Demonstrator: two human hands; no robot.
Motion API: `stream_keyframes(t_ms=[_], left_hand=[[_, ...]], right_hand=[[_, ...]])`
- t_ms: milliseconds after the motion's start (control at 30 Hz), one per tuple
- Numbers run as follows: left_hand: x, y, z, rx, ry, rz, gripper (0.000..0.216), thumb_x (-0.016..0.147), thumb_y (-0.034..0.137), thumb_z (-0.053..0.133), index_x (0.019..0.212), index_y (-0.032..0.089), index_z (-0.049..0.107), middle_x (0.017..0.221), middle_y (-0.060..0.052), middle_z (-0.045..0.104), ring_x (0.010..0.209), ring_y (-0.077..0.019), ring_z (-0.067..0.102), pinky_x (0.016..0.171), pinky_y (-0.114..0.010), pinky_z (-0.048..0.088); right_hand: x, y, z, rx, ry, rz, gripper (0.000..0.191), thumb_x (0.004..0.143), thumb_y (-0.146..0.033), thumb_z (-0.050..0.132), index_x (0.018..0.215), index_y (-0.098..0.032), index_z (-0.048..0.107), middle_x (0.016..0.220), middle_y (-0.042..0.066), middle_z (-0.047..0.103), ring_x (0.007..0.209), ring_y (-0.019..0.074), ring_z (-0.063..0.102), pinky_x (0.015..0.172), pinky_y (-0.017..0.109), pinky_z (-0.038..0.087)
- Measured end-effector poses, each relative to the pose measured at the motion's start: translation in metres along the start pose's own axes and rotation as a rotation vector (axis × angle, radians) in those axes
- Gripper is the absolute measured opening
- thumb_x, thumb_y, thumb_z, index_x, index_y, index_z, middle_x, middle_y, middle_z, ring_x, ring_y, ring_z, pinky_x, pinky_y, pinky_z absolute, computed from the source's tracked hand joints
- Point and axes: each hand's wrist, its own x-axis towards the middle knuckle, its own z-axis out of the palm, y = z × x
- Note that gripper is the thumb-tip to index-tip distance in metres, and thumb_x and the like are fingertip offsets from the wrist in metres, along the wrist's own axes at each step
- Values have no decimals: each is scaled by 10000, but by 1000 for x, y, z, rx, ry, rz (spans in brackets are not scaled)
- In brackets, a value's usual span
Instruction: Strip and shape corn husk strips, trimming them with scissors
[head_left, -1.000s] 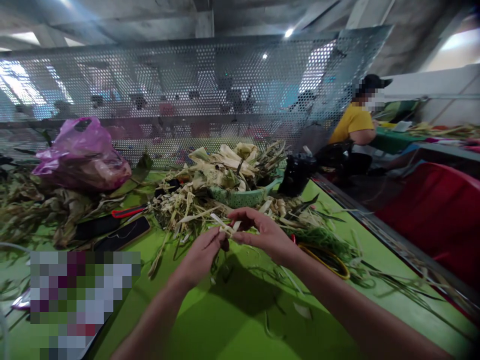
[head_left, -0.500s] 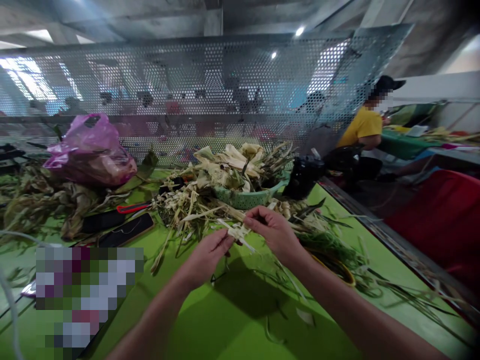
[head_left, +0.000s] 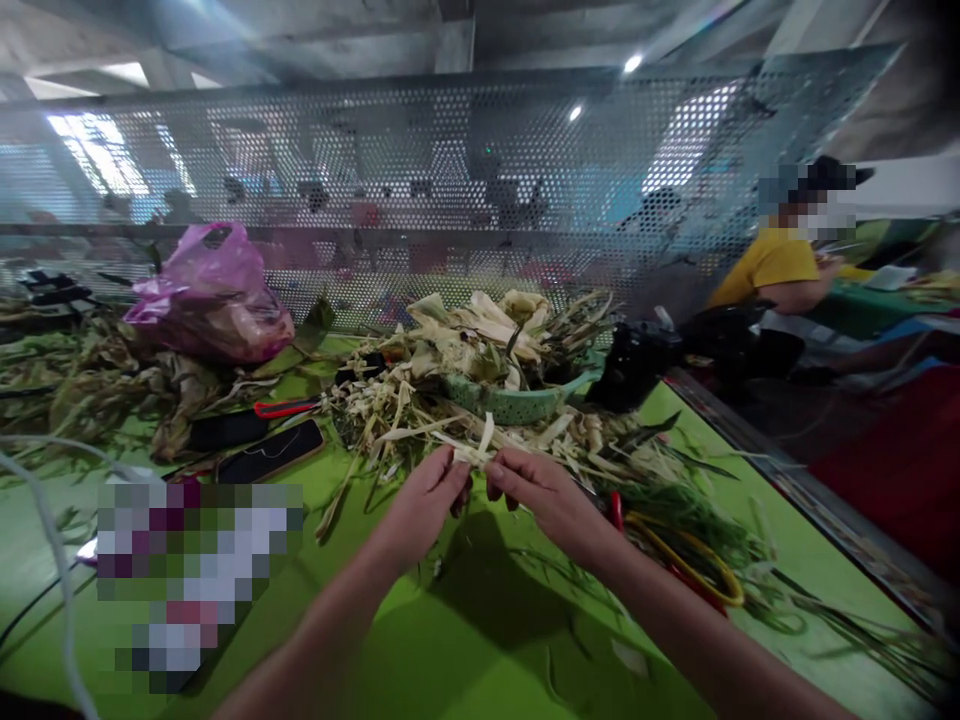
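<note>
My left hand (head_left: pixel 427 500) and my right hand (head_left: pixel 544 492) are raised together over the green table (head_left: pixel 465 640). Both pinch a small pale strip of dried leaf (head_left: pixel 478 450) between their fingertips, the left from the left side and the right from the right. Just behind the hands lies a heap of pale leaf strips (head_left: pixel 405 410) and a green basket (head_left: pixel 517 402) piled with dried leaves.
A pink plastic bag (head_left: pixel 210 295) sits on leaf litter at the left. A phone (head_left: pixel 271 451) and a red-handled tool (head_left: pixel 286 408) lie left of the hands. Yellow-handled scissors (head_left: pixel 694 565) lie right. A perforated metal screen (head_left: pixel 420 190) backs the table. A person in yellow (head_left: pixel 772 270) sits beyond.
My hands have drawn closer together on the leaf strip, the right one coming down toward the left. The camera view has shifted, sliding the scene to the right.
</note>
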Motion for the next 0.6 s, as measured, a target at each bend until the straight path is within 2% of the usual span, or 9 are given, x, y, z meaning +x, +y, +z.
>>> stream_keyframes(t_ms=[133, 267, 367, 467, 600], left_hand=[[-1, 2, 0, -132, -15, -43, 257, 880, 423, 462, 813, 176, 489, 647, 36, 406, 593, -100, 359, 563, -230, 319], [-1, 2, -2, -326, 54, -88, 245, 856, 414, 512, 844, 170, 509, 630, 50, 368, 560, -86, 293, 537, -224, 255], [-1, 3, -4, -380, 77, -90, 256, 841, 423, 536, 833, 169, 504, 632, 53, 367, 552, -80, 286, 541, -220, 251], [-1, 4, -6, -332, 45, -80, 250, 852, 423, 520, 836, 173, 506, 631, 51, 378, 565, -85, 310, 557, -218, 278], [-3, 6, -7, -139, -35, -42, 250, 886, 411, 459, 836, 177, 529, 665, 27, 432, 618, -105, 380, 572, -229, 312]], right_hand=[[1, 2, 0, 49, 40, 12, 304, 840, -405, 548, 622, -193, 543, 580, -26, 464, 582, 133, 416, 559, 259, 315], [2, 4, -5, 50, 74, 20, 299, 807, -375, 566, 570, -200, 516, 541, -29, 443, 552, 137, 396, 538, 262, 298], [2, 6, -7, 42, 68, 6, 307, 809, -379, 561, 566, -199, 511, 537, -30, 435, 550, 134, 394, 540, 259, 304], [2, 6, -9, 30, 31, 14, 317, 816, -410, 565, 588, -190, 557, 556, -22, 474, 573, 135, 425, 558, 257, 326], [4, 3, -10, 159, 6, -10, 236, 822, -419, 578, 823, -193, 649, 751, 2, 601, 703, 154, 513, 636, 261, 386]])
